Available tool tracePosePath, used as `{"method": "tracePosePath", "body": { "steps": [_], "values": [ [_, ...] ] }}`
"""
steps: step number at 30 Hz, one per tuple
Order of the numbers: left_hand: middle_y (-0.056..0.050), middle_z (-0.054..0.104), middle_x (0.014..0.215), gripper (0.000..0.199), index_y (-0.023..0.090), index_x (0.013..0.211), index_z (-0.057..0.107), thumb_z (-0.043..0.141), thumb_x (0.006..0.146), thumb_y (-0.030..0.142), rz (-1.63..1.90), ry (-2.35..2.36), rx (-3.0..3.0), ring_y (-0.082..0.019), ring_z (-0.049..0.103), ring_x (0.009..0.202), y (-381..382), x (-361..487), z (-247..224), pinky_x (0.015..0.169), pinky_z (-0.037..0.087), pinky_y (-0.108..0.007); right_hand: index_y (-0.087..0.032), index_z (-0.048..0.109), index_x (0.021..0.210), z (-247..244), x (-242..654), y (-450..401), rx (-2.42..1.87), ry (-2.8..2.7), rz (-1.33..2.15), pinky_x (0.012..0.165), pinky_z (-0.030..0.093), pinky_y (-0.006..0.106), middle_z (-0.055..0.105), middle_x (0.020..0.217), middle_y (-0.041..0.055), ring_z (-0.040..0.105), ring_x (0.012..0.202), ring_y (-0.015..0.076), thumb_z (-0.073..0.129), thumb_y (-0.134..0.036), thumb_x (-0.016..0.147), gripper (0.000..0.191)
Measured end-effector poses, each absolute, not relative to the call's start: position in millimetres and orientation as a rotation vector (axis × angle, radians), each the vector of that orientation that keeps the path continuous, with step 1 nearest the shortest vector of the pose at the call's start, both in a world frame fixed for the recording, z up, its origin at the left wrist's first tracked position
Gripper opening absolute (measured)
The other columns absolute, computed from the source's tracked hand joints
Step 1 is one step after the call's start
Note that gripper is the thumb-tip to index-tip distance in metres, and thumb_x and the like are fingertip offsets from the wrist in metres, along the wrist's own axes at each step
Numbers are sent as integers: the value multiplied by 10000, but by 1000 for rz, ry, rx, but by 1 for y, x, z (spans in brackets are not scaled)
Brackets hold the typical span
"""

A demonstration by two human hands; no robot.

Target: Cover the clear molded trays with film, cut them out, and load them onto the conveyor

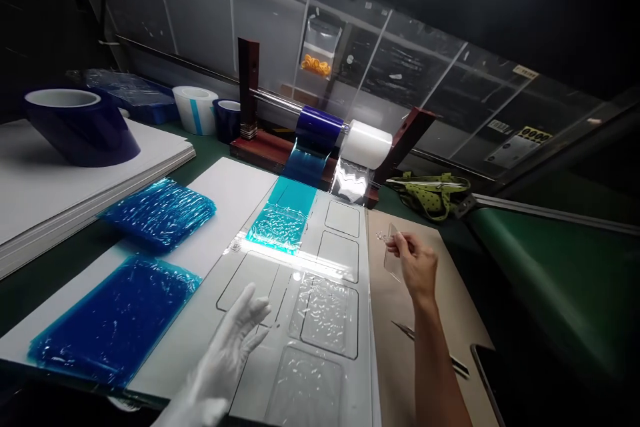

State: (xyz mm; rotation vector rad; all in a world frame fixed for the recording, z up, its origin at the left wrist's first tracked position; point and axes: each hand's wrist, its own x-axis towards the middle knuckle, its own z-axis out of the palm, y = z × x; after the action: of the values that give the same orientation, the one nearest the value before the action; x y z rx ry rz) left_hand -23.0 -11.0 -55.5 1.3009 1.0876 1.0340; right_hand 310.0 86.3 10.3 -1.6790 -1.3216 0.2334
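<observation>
My left hand (pixel 235 337), in a white glove, hovers over the glass-like board (pixel 255 360) marked with black rounded outlines; its fingers are apart and hold nothing. My bare right hand (pixel 416 260) pinches a small clear sheet (pixel 393 259) above the brown board (pixel 400 380). Blue film (pixel 287 210) runs down from a blue roll (pixel 319 127) onto the marked board, and clear film (pixel 350 181) hangs from a white roll (pixel 369 143). Clear film pieces (pixel 327 313) lie over the outlines. Tweezers (pixel 404 329) rest partly behind my right forearm.
Two stacks of blue film (pixel 115 320) (pixel 163 213) lie at the left. Behind them, a large blue roll (pixel 83 127) stands on white sheets (pixel 150 167). A dark red stand (pixel 260 150) holds the rolls. A green pouch (pixel 433 193) and a phone-like object (pixel 485 373) are at the right.
</observation>
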Motion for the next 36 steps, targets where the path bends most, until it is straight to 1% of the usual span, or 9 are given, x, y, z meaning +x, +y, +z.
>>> {"method": "tracePosePath", "body": {
  "steps": [4,8,11,15,20,24,27,32,36],
  "values": [
    [-119,166,1576,1379,318,1495,-38,807,445,614,829,1094,1546,-437,184,1410,-19,7,-15,1082,274,-660,-204,697,852,45,272,10,-1453,-1261,413,651,554,282,704,733,27,666,672,162,619,-371,871,185],
    [-178,-92,1579,1509,261,1421,-296,822,444,533,641,1097,1907,-446,85,1422,-33,39,19,1077,277,-654,-236,722,840,48,227,-52,-1101,-1123,850,596,536,222,698,672,2,647,605,120,650,-301,866,101],
    [-222,7,1569,1413,207,1439,-256,764,518,533,741,1056,2101,-443,118,1422,-43,49,19,1068,320,-627,-247,731,816,39,216,-81,-976,-984,1030,575,527,238,684,638,8,632,568,125,610,-374,882,188],
    [-210,190,1510,1226,198,1494,-39,701,549,450,910,1128,2365,-444,223,1387,-52,46,10,1059,322,-625,-222,754,864,30,232,-98,-1226,-988,664,614,494,266,700,833,68,621,710,164,536,-482,891,341],
    [-193,359,1338,1153,219,1497,111,695,527,434,794,1392,2525,-419,407,1200,-58,46,14,975,364,-577,-157,696,944,29,225,-100,-1476,-1178,754,483,306,241,421,503,-41,385,478,114,429,-542,922,468],
    [-227,437,1229,1110,136,1469,224,673,515,484,662,1487,2668,-409,447,1102,-60,46,26,928,347,-563,-139,648,861,29,204,-92,-1487,-1278,850,454,222,234,283,510,-77,273,459,94,424,-506,935,436],
    [-246,487,1143,1030,91,1407,357,643,513,513,471,1582,2697,-393,495,972,-62,45,34,813,380,-534,-149,621,808,30,194,-89,-1599,-1515,582,463,218,244,340,520,-64,306,444,90,403,-390,965,361],
    [-217,544,912,914,0,1327,440,610,540,433,232,1670,2845,-344,510,757,-66,52,39,685,385,-519,-163,569,688,34,180,-94,-1667,-1996,-279,500,219,286,509,525,-3,453,441,115,376,-178,961,335],
    [-215,567,798,749,-39,1243,505,559,620,373,95,1639,3005,-335,519,643,-68,55,43,631,390,-538,-168,573,689,38,179,-99,-1649,-2003,-340,500,240,284,543,528,7,490,444,123,377,-176,962,336]
  ]
}}
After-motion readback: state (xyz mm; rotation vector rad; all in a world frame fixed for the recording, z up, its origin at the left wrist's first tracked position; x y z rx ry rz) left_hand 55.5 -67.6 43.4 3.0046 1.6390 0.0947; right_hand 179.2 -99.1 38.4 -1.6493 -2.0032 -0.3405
